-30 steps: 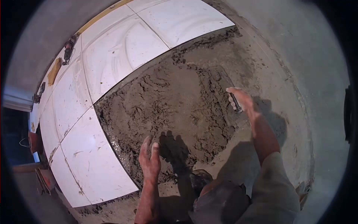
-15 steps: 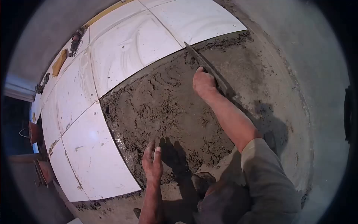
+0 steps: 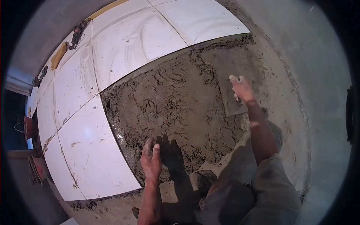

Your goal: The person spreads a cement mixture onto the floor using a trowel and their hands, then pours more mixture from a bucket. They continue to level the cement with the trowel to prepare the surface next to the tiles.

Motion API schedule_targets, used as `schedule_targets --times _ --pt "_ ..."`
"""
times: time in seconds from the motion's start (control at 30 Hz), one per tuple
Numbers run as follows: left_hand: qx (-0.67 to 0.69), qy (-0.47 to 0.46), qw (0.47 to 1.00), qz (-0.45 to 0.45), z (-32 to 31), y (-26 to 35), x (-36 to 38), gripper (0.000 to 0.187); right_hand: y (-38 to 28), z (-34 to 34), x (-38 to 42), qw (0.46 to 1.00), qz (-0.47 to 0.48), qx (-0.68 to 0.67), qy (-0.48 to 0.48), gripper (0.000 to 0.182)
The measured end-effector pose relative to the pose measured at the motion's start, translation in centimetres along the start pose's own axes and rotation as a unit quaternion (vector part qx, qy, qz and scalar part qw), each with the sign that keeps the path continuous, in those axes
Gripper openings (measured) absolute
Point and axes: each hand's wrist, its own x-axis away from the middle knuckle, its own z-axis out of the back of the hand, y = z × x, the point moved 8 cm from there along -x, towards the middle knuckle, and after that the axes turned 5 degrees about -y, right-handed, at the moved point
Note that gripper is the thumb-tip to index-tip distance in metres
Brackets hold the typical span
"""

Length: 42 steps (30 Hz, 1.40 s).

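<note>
My right hand (image 3: 243, 89) is closed around the grip of a flat plastering trowel (image 3: 235, 108). Its wide grey blade lies nearly flat at the right side of a bed of wet mortar (image 3: 165, 101); the grip is mostly hidden by my fingers. My left hand (image 3: 151, 159) hovers over the near left part of the mortar, empty, with its fingers stretched and the thumb apart. A dark shadow of that hand falls on the mortar beside it. The mortar surface is rough and cracked, with lumps along its edges.
Large white tiles (image 3: 93, 161) border the mortar on the left and far sides, smeared with dirt. On them lie a power tool (image 3: 78, 34) and a yellowish piece (image 3: 59, 56). Reddish buckets (image 3: 30, 127) stand at the left. A wall (image 3: 322, 75) rises on the right. My shoe (image 3: 204, 180) is near the mortar's edge.
My right hand has moved right and nearer with the trowel, whose blade has gone from tilted on edge to nearly flat. My left hand has barely moved.
</note>
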Motion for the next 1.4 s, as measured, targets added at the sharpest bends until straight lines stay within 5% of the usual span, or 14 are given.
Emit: schedule_targets --times 0.47,0.83,0.93,1.03,1.27,1.4 --pt "0.041 -0.038 0.998 0.000 -1.0 -1.7 -0.5 0.042 -6.0 -9.4 -4.4 0.988 0.045 0.141 -0.052 0.055" --pt "0.003 -0.013 0.999 -0.033 1.5 1.3 -1.0 0.043 -7.3 -13.8 0.6 0.974 0.081 0.165 -0.133 0.054" --pt "0.031 -0.002 0.999 -0.029 1.9 1.5 -1.1 0.043 -6.6 -13.6 1.8 0.967 0.135 0.180 -0.121 0.055" --pt "0.029 -0.006 0.998 -0.051 2.1 2.5 -1.1 0.042 -5.2 -10.6 1.9 0.957 0.221 0.183 0.036 0.053" --pt "0.039 -0.011 0.998 -0.040 2.8 0.5 -1.2 0.048 2.4 -4.0 0.0 0.996 -0.070 -0.057 -0.024 0.044" --pt "0.036 -0.003 0.999 -0.023 3.4 -2.2 -1.2 0.043 0.7 -10.0 1.0 0.995 0.039 0.026 -0.084 0.053"
